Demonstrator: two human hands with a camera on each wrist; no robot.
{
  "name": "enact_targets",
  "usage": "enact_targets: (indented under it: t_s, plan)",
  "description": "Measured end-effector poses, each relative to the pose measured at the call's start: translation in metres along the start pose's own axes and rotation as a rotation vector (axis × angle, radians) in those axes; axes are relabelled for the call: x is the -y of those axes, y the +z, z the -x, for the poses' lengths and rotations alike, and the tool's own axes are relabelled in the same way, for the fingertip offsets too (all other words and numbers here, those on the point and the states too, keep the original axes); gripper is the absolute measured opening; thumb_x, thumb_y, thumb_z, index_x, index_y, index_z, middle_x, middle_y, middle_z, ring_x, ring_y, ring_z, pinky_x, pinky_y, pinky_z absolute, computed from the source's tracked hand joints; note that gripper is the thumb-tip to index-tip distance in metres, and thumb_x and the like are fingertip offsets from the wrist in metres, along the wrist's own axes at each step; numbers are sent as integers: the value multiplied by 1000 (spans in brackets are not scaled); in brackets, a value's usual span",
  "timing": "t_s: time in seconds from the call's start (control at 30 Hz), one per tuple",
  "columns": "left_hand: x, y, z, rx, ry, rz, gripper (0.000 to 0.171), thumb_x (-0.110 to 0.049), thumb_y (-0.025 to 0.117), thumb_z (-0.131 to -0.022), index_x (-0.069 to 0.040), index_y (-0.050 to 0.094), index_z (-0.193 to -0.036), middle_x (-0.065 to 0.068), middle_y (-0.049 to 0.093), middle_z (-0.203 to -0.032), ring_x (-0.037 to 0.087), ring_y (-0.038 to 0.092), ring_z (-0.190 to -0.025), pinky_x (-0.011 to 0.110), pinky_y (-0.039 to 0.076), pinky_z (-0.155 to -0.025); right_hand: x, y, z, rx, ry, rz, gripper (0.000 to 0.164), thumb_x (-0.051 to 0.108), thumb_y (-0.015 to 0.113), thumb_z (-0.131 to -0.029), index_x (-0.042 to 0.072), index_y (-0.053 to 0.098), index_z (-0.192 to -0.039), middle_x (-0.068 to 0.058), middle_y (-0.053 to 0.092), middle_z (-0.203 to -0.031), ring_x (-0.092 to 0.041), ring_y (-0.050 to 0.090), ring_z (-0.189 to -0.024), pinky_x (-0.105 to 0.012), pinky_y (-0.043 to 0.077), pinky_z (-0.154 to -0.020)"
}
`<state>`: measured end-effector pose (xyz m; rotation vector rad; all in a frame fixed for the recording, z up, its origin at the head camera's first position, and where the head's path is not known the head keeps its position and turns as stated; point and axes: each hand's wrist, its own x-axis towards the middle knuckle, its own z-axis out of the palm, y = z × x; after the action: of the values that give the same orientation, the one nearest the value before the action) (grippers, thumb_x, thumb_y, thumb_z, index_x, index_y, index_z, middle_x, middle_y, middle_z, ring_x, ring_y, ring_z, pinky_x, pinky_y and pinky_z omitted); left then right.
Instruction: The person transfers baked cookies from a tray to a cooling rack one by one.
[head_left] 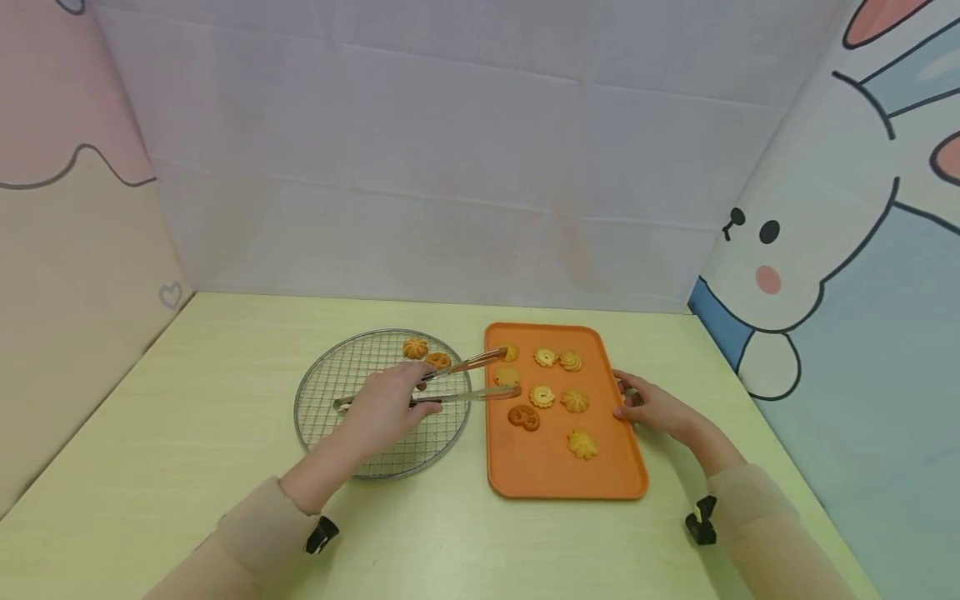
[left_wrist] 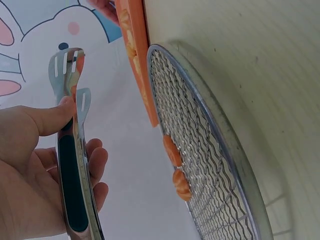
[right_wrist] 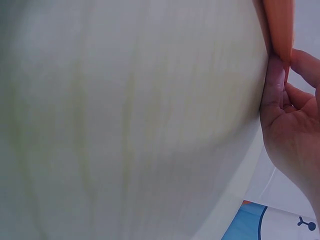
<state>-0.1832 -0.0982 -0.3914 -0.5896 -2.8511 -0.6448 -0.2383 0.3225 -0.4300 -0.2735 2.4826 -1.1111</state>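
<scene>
My left hand (head_left: 386, 404) grips metal tongs (left_wrist: 72, 175) with dark green handle inserts, above a round wire rack. The tongs' two tips are spread apart and reach over the left edge of an orange tray (head_left: 528, 471), close to a round cookie (head_left: 507, 377). Nothing shows between the tips in the left wrist view. At the tray's right edge, my right hand (head_left: 651, 406) pinches the rim between thumb and fingers. Several cookies lie on the tray, among them a pretzel-shaped cookie (head_left: 523, 417) and a swirled cookie (head_left: 582, 444).
The round wire rack (head_left: 348, 367) stands left of the tray. A ridged cookie (head_left: 415, 348) and a pretzel-shaped cookie (head_left: 438, 360) lie near its far side. Behind the pale table (head_left: 187, 417) hangs a light cloth backdrop (head_left: 450, 167), with printed panels at both sides.
</scene>
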Motion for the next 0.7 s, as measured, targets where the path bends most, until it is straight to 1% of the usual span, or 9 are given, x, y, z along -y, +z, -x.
enact_targets:
  t_s: [0.1, 0.23, 0.33, 0.5, 0.7]
  plan:
    - [-2, 3, -1, 14, 4, -4, 51, -32, 74, -81, -9, 58, -124, 4, 66, -102, 21, 63, -89, 44, 47, -76, 0, 0, 0, -2, -1, -2, 74, 18, 63, -92, -4, 19, -147, -20, 37, -126, -26, 41, -100, -32, 38, -81]
    - [-5, 8, -3, 30, 33, -28, 51, -32, 75, -81, -10, 59, -123, 2, 66, -99, 18, 62, -84, 41, 45, -72, 0, 0, 0, -1, 3, 2, 74, 18, 63, -92, -4, 19, -147, -20, 37, -126, -27, 41, -101, -32, 38, -81]
    - [-6, 12, -5, 42, 40, -48, 49, -31, 75, -80, -10, 60, -121, 1, 66, -99, 18, 62, -84, 41, 45, -72, 0, 0, -1, -2, 3, 5, 74, 18, 63, -91, -4, 19, -147, -20, 38, -126, -26, 42, -100, -32, 38, -81]
    - [-7, 19, -9, 80, 30, -72, 48, -33, 74, -81, -11, 60, -121, 2, 67, -99, 19, 62, -85, 42, 45, -74, 0, 0, 0, -8, -6, 6, 74, 18, 64, -91, -4, 20, -147, -20, 38, -125, -26, 42, -99, -33, 38, -81]
    - [-9, 26, -13, 120, 53, -76, 46, -34, 74, -81, -10, 61, -119, 2, 67, -99, 20, 62, -86, 44, 45, -76, 2, 0, 0, -7, 4, 6, 74, 18, 63, -91, -4, 20, -147, -20, 39, -125, -27, 42, -100, -32, 38, -81]
